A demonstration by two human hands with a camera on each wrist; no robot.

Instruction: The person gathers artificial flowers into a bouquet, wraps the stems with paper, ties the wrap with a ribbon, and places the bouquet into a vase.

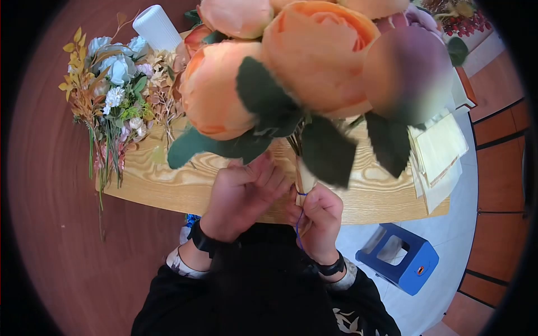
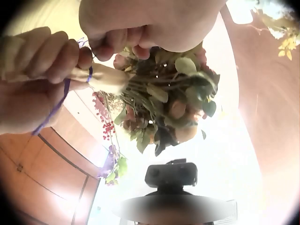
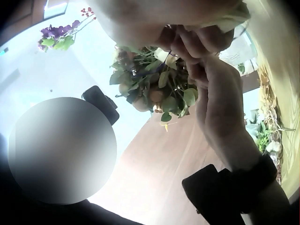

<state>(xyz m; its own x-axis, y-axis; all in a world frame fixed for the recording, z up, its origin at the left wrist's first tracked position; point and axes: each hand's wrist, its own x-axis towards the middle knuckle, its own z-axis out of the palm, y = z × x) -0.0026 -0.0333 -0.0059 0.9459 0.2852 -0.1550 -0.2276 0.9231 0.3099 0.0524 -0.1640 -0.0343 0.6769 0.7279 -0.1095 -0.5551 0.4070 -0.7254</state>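
A bouquet of large orange roses [image 1: 319, 53] with dark green leaves stands in front of the person, its stems bound in a pale wrap [image 1: 305, 178]. The right hand [image 1: 320, 215] grips the wrapped stems below the blooms. Blue cord [image 2: 90, 74] circles the wrap, and a loose length hangs past the right hand [image 2: 44, 77]. Close beside the stems, the left hand [image 1: 244, 193] has its fingers curled; in the left wrist view, the left hand's fingertips [image 2: 110, 44] pinch a thin end of the cord near the wrap.
Loose flowers, pale blue, white and brown [image 1: 120, 73], lie at the left of the wooden table [image 1: 162, 185]. A white ribbed vase [image 1: 157, 27] lies behind them. Cream sheets [image 1: 440, 148] are stacked at the right edge. A blue stool [image 1: 400, 260] stands on the floor.
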